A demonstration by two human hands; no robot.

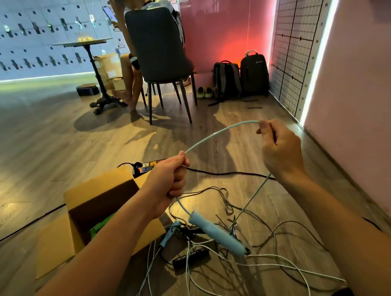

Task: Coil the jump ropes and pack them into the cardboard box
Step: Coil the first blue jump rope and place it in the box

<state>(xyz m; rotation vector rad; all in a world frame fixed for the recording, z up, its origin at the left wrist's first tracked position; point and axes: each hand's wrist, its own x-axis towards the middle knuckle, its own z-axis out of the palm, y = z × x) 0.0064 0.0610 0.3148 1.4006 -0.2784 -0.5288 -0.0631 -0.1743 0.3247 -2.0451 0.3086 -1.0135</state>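
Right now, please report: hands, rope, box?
Both gripping: left hand and right hand on pale blue rope, arched between. Its handle down among tangled ropes. Open box beside.

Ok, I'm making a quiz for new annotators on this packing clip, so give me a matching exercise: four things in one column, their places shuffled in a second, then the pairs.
Things
1 cardboard box
2 blue handle
3 backpacks
4 power strip

Places
A at the end of the rope gripped by the left hand
B standing on the floor right of the chair
C on the floor just beyond the box
D open on the floor, flaps spread

Pairs: 1-D, 2-A, 3-B, 4-C
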